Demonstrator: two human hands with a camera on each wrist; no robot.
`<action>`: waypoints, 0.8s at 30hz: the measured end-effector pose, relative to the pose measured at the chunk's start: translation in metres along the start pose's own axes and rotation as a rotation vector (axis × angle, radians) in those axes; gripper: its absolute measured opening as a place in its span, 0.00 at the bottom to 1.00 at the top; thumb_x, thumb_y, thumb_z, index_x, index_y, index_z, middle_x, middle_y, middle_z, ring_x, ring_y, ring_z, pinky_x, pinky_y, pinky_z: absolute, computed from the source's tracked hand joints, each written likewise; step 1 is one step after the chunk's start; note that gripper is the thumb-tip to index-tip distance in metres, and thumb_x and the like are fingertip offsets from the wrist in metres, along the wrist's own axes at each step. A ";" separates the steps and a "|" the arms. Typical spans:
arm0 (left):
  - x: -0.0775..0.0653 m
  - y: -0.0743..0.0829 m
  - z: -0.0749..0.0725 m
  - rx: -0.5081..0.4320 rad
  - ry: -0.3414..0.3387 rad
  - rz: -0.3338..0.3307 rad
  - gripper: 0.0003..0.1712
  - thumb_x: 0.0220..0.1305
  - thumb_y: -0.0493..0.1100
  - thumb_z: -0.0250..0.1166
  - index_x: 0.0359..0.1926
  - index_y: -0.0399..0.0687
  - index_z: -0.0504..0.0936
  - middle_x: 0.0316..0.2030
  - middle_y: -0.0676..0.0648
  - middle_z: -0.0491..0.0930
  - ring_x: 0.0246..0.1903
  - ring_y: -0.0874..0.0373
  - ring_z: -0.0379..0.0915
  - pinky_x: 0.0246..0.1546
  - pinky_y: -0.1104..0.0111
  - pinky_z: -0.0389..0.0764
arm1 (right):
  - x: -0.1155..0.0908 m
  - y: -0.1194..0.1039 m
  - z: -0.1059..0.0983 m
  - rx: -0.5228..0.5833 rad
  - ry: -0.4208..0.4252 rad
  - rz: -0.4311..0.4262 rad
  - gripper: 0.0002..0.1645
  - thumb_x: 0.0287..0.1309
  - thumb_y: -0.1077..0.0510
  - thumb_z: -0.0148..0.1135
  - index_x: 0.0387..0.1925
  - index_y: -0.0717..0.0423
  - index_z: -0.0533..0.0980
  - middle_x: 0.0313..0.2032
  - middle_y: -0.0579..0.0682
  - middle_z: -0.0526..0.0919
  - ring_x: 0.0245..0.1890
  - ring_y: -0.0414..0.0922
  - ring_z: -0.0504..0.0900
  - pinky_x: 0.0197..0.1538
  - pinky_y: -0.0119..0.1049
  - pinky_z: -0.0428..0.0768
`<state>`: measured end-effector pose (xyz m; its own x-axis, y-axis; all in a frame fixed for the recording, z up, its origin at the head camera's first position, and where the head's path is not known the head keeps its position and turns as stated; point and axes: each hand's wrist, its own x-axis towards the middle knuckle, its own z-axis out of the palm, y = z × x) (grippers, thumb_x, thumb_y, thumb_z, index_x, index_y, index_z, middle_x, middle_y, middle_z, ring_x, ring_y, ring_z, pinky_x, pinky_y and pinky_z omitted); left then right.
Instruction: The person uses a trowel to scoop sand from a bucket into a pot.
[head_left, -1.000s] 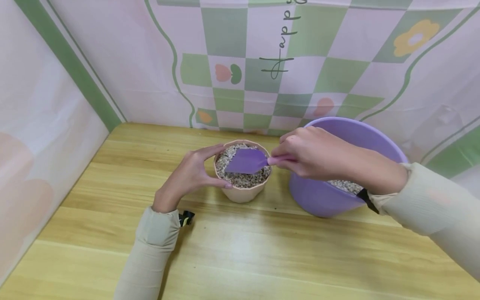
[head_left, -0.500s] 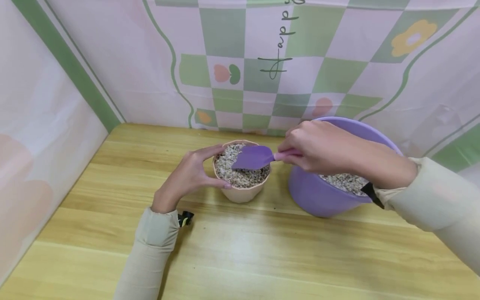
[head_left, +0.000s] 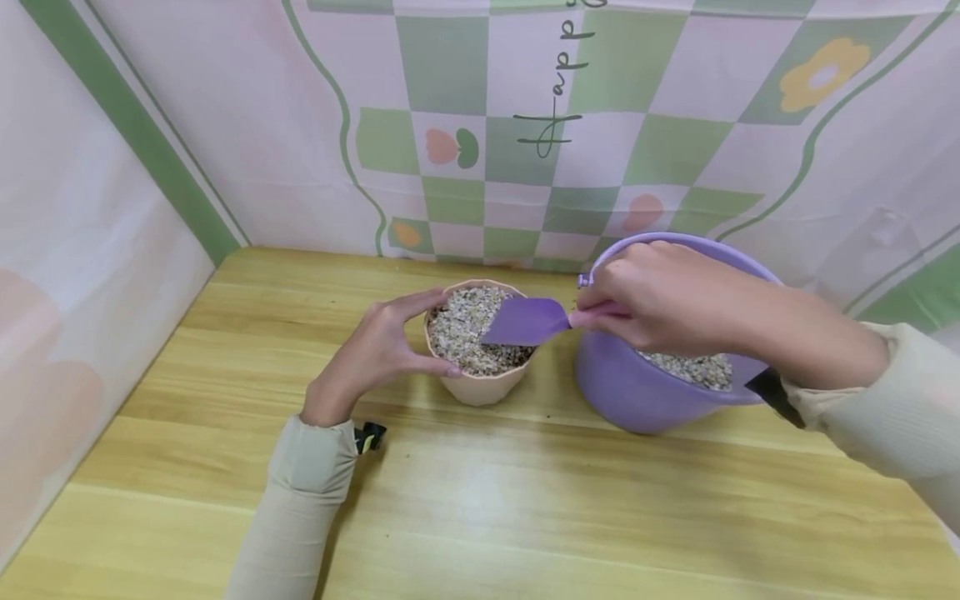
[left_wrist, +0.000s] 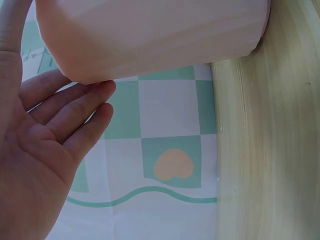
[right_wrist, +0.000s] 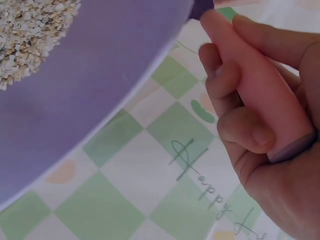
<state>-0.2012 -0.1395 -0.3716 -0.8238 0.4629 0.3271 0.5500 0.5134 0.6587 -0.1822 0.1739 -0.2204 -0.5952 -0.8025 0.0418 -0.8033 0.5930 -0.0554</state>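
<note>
A small peach flowerpot [head_left: 482, 392] stands on the table, filled near its rim with pale gravel [head_left: 465, 325] over some darker grains. My left hand [head_left: 371, 354] holds the pot from the left, thumb on the near side and fingers toward the far side; fingertips meet its wall in the left wrist view. In my right hand [head_left: 667, 292] is a small trowel with a purple blade [head_left: 527, 322] and a pink handle [right_wrist: 265, 92], my fingers wrapped round the handle. The blade hangs over the pot's right side, its tip above the gravel.
A large purple bucket [head_left: 622, 396] with more pale gravel [head_left: 690, 371] inside stands right of the pot, beneath my right hand and forearm. The wooden table [head_left: 465, 500] meets a patterned cloth backdrop [head_left: 517, 150] at the back and another cloth wall at left.
My right hand has drawn the trowel rightward, off the pot's middle. More pale gravel now covers the pot's surface. My left hand keeps its hold on the pot.
</note>
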 end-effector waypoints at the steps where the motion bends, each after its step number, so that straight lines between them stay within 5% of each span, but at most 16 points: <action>1: 0.000 0.000 0.000 0.000 0.000 -0.002 0.60 0.37 0.63 0.82 0.69 0.42 0.71 0.66 0.44 0.72 0.65 0.51 0.69 0.68 0.57 0.67 | -0.002 0.000 -0.001 0.007 -0.007 0.001 0.22 0.63 0.56 0.67 0.15 0.41 0.70 0.13 0.34 0.60 0.16 0.31 0.58 0.22 0.30 0.63; 10: 0.000 0.002 -0.001 0.004 -0.005 -0.012 0.59 0.37 0.63 0.82 0.69 0.44 0.71 0.66 0.45 0.72 0.65 0.51 0.69 0.68 0.56 0.66 | -0.007 -0.002 0.000 0.044 0.018 -0.022 0.29 0.62 0.56 0.68 0.12 0.42 0.61 0.13 0.32 0.53 0.15 0.29 0.52 0.19 0.27 0.58; 14: 0.000 0.002 0.000 -0.001 0.000 0.001 0.59 0.37 0.63 0.82 0.69 0.42 0.71 0.66 0.44 0.73 0.65 0.50 0.69 0.68 0.57 0.67 | -0.007 -0.006 0.000 0.054 0.020 -0.054 0.23 0.62 0.57 0.68 0.14 0.41 0.71 0.13 0.31 0.58 0.15 0.28 0.56 0.19 0.28 0.62; 20: 0.000 0.003 0.000 -0.006 -0.001 0.000 0.59 0.37 0.62 0.82 0.69 0.43 0.71 0.66 0.44 0.73 0.66 0.50 0.68 0.68 0.56 0.67 | -0.009 -0.011 0.001 0.091 -0.039 -0.046 0.07 0.61 0.59 0.68 0.34 0.43 0.87 0.17 0.27 0.71 0.18 0.27 0.64 0.22 0.27 0.69; 24: 0.000 0.003 0.001 0.002 -0.004 -0.005 0.59 0.36 0.62 0.82 0.69 0.43 0.71 0.66 0.45 0.73 0.65 0.51 0.69 0.68 0.57 0.67 | -0.011 -0.013 0.004 0.082 -0.027 -0.047 0.12 0.62 0.58 0.68 0.24 0.41 0.82 0.14 0.30 0.61 0.18 0.28 0.59 0.20 0.27 0.63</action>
<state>-0.1993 -0.1374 -0.3702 -0.8263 0.4628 0.3210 0.5458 0.5174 0.6591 -0.1656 0.1749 -0.2242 -0.5553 -0.8314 0.0195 -0.8253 0.5481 -0.1360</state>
